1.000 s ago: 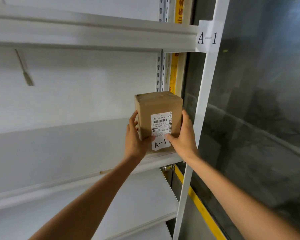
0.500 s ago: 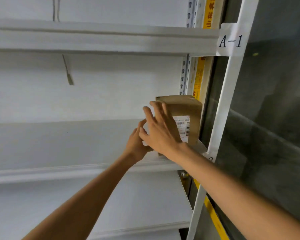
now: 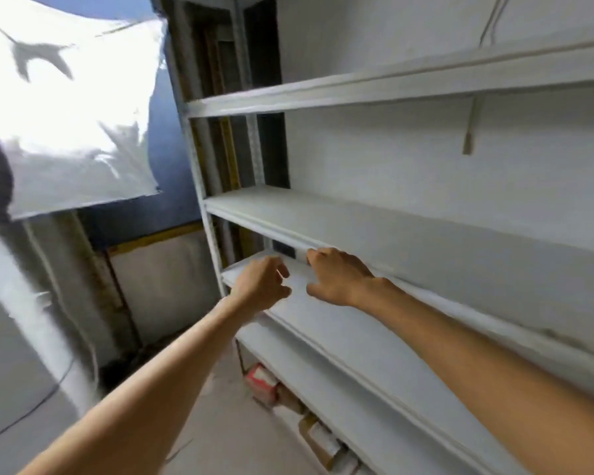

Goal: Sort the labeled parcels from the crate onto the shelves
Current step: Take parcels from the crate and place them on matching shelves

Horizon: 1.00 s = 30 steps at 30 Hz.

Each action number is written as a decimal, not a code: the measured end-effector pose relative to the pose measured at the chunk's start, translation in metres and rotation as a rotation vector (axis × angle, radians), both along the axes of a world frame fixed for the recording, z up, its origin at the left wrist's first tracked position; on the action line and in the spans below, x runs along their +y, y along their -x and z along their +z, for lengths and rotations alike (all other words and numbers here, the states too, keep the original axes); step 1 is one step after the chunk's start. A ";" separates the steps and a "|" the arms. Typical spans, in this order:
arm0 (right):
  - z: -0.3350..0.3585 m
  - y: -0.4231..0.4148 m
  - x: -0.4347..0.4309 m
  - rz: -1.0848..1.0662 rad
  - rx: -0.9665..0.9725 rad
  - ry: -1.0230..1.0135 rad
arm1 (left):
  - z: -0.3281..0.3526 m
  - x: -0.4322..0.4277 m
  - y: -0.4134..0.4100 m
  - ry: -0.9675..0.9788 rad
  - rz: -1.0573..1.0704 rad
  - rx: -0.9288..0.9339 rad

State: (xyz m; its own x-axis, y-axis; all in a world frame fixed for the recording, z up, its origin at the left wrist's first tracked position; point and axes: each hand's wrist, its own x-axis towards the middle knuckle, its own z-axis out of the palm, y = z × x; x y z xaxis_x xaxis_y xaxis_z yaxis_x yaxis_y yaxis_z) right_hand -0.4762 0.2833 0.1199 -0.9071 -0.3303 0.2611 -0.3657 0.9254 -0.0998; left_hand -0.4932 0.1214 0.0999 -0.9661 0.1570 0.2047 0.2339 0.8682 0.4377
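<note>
Currently, both hands are empty and held out in front of the white shelving unit (image 3: 391, 234). The left hand (image 3: 261, 286) is loosely curled, fingers bent inward, thumb side up, gripping nothing. It sits in front of the left end of the third shelf down (image 3: 340, 323). The right hand (image 3: 336, 275) is half open, back of the hand facing the camera, fingers bent and pointing left. Its fingertips (image 3: 312, 257) lie at the front lip of the second shelf down (image 3: 357, 214); contact with the lip cannot be confirmed. The two hands are near each other but apart. Both forearms are bare and extend from the lower frame edge, the left from lower left, the right from lower right.

Both shelf boards are bare in the visible area. Low down, under the bottom board, several parcels (image 3: 323, 440) lie in a row, blurred, with a red-and-white one (image 3: 259, 377) at the left end. A bright white sheet (image 3: 76, 125) hangs at upper left.
</note>
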 end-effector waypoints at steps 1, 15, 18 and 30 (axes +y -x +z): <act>-0.004 0.002 -0.035 0.074 -0.037 0.000 | -0.002 -0.037 -0.012 0.021 0.073 0.003; -0.046 -0.148 -0.457 1.042 -0.261 -0.079 | -0.029 -0.400 -0.321 0.060 0.935 -0.228; -0.059 -0.201 -0.509 1.235 -0.246 -0.126 | -0.043 -0.418 -0.385 0.044 1.060 -0.267; -0.124 -0.374 -0.586 1.789 -0.285 -0.339 | -0.126 -0.406 -0.569 -0.137 1.614 -0.337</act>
State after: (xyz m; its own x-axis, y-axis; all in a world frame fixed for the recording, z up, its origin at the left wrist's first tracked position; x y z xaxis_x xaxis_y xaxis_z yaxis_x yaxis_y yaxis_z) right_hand -0.1025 -0.3026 -0.0041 0.5461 -0.8324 -0.0946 -0.8237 -0.5128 -0.2421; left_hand 0.0759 -0.2849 -0.0265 -0.1060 -0.9885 -0.1076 -0.9282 0.0595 0.3672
